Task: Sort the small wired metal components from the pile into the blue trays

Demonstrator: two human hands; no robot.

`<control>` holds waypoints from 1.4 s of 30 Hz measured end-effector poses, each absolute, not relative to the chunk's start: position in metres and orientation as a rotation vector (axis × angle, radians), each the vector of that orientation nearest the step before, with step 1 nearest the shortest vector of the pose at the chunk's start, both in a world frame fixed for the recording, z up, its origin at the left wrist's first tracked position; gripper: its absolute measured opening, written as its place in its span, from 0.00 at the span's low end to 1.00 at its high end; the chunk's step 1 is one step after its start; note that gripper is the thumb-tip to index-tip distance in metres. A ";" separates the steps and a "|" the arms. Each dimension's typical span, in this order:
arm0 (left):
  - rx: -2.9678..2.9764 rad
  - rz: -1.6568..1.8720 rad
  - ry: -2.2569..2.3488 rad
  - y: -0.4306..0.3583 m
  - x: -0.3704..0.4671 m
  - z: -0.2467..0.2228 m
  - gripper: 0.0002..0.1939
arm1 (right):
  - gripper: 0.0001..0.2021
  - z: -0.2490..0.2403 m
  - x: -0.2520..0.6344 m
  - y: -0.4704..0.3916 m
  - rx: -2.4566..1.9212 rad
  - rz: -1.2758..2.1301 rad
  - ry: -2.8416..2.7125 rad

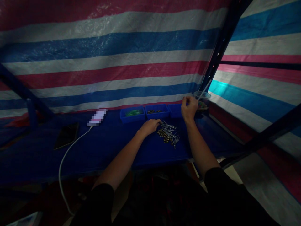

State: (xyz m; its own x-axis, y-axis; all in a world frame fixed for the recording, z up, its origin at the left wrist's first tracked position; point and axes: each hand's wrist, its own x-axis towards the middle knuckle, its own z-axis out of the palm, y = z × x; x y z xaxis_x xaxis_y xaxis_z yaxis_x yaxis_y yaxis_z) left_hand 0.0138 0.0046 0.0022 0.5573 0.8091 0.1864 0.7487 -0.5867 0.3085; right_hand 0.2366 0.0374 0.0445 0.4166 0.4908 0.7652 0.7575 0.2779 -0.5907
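Bearings were read from the wearer. Red, white and blue striped plastic sheeting (105, 73) rose at 12 o'clock. In front of it lay the dark-blue counter (119, 135). Three blue plastic bins (133, 119) stood in a row on the counter near the sheeting, from 11 to just past 12 o'clock. The leftmost held green material; the middle one held small brass-toned pieces.

Right hand (189, 108): raised at 1 o'clock near the rightmost bin, thumb and fingertips together; anything pinched there was too small to identify. Left hand (150, 126): between 11 and 12 o'clock, fingers bent at the pile's left edge; grip on a piece could not be determined.

A flat black device (67, 135) lay between 9 and 10 o'clock. A lit phone-like device (97, 117), with a white cable (61, 171) attached, lay at 10. A clear round container (202, 94) was at 1 o'clock, beyond the right hand.

The loose metal-parts pile (168, 131) lay at 12 o'clock: thin silver pins (169, 128) mixed with shorter brass-toned pieces (164, 135), mostly on its near-left side.
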 end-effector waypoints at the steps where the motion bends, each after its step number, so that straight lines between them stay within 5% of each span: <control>1: 2.603 0.431 1.323 0.006 0.014 0.003 0.13 | 0.14 0.042 0.240 0.038 -1.475 -0.292 -1.235; 10: 2.483 0.294 1.245 0.013 0.008 0.012 0.05 | 0.17 0.032 0.211 0.034 -1.728 -0.212 -1.469; 20: 2.156 0.749 1.459 0.017 -0.008 0.002 0.16 | 0.09 0.022 0.161 0.019 -1.152 0.145 -2.258; 32: 1.974 1.042 1.422 0.014 0.002 0.002 0.20 | 0.06 0.029 0.170 0.019 -1.076 0.199 -2.058; 42: 2.554 0.335 1.538 0.012 0.019 0.007 0.13 | 0.11 0.061 0.172 0.039 -1.141 -0.290 -1.501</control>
State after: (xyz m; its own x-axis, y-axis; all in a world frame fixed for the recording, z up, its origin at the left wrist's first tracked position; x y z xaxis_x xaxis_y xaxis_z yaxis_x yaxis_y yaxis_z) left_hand 0.0190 0.0119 0.0068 0.4522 0.8842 0.1166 0.8528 -0.4670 0.2337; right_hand 0.1716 0.0388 0.0608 0.1452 0.4832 0.8634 0.7697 0.4932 -0.4054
